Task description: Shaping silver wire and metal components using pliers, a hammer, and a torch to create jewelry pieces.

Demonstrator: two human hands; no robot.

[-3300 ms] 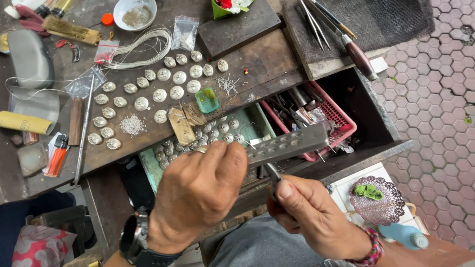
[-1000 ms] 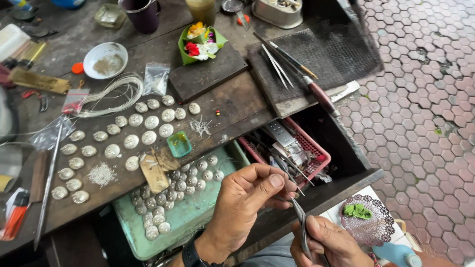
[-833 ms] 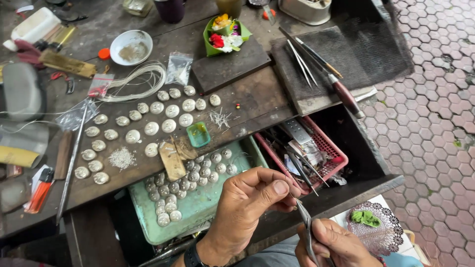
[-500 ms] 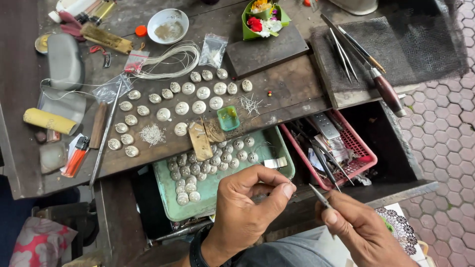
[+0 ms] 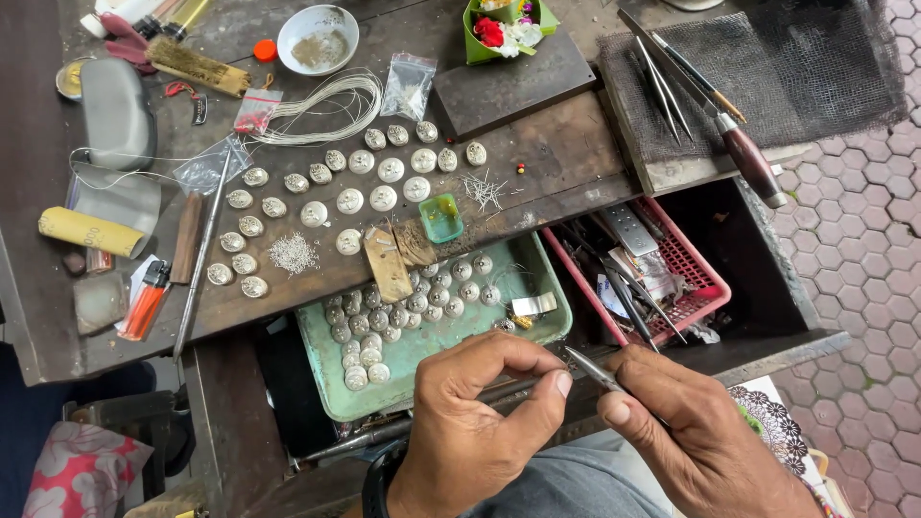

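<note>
My tweezers [image 5: 595,370] are silver-grey metal. Beneath them sits a pale green tray [image 5: 537,273] of silvery round pieces [image 5: 403,312]. A pink-red mesh basket [image 5: 696,273] stands beside it. The dark brown wooden bench [image 5: 566,163] carries an orange lighter [image 5: 144,307] and a white bowl [image 5: 324,38].

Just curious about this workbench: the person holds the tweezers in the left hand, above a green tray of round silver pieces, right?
Not quite. In the head view, the right hand holds the tweezers; the left hand only pinches its fingertips beside their tip. The green tray of round silver pieces is right.
</note>
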